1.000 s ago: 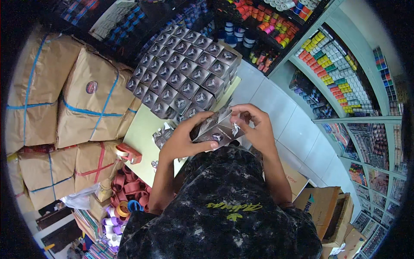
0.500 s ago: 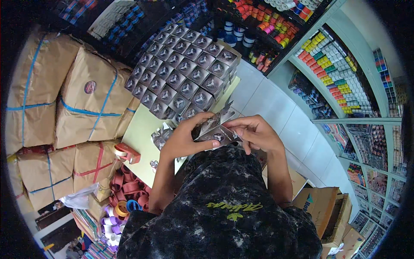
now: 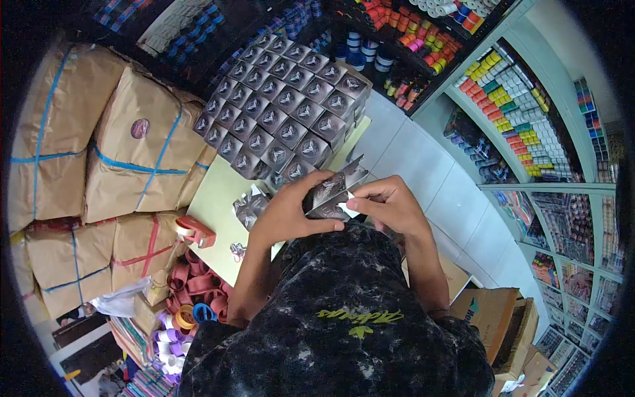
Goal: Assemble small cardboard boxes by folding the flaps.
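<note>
My left hand (image 3: 289,210) is wrapped round a small dark printed carton (image 3: 324,196), its thumb along the near side. Flaps stand up at the carton's far right end. The fingers of my right hand (image 3: 391,206) pinch a flap at the right side, where a white inner face shows. Beyond my left hand, many matching dark boxes (image 3: 269,119) are stacked in tight rows on a pale yellow table (image 3: 215,190). More dark cartons (image 3: 251,206), partly hidden by my left hand, lie beside it. A small shiny item (image 3: 237,251) rests on the table near my left forearm.
A red tape dispenser (image 3: 196,231) sits at the table's left edge. Brown wrapped parcels (image 3: 135,139) are piled at left, above red rings (image 3: 195,281). Shelves of coloured spools (image 3: 509,126) line the right side. Cardboard boxes (image 3: 488,317) stand at lower right.
My right fingers have shifted onto the flap, and its white inner side now shows. The carton has turned slightly in my left hand.
</note>
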Demonstrator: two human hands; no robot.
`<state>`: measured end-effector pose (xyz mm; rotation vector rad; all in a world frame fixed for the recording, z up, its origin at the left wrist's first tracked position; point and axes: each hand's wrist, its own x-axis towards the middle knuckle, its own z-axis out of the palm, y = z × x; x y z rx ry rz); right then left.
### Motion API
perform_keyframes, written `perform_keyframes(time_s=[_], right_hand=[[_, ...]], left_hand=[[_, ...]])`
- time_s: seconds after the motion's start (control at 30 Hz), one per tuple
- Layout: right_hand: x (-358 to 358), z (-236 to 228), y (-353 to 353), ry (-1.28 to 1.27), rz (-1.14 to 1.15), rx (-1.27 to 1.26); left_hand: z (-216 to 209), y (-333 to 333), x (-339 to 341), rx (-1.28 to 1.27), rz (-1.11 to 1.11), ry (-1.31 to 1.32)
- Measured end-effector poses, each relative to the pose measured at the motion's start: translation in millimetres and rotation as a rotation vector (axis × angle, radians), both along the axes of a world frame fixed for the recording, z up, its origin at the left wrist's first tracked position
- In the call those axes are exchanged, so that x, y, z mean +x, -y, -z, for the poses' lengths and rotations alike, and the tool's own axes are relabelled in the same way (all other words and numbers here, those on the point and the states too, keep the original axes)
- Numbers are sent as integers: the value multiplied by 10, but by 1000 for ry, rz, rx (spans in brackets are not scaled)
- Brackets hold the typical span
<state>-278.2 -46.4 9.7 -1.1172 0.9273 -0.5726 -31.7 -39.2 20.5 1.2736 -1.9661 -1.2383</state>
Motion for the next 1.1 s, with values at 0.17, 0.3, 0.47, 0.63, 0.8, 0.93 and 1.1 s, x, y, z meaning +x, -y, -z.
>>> perform_keyframes(time_s=[0.17, 0.3, 0.47, 0.63, 0.8, 0.93, 1.1], right_hand=[[25, 3, -58, -30, 73, -67], [80, -51, -127, -15, 131, -62], [64, -140, -113, 43, 302, -145], [40, -127, -68, 2, 359, -560], [116, -263, -25, -184, 208, -831], [171, -255, -12, -221, 178, -860], [202, -174, -27, -173, 78, -823]], left_hand=[[-3, -29, -10, 25, 6, -31], [155, -61, 117, 197, -20, -154], [158, -68, 164, 292, -28, -456], [244, -120, 203, 298, -12, -469], [330, -200, 234, 443, -8, -600], [442, -162, 291, 509, 54, -600], [366, -100, 213, 513, 212, -659]])
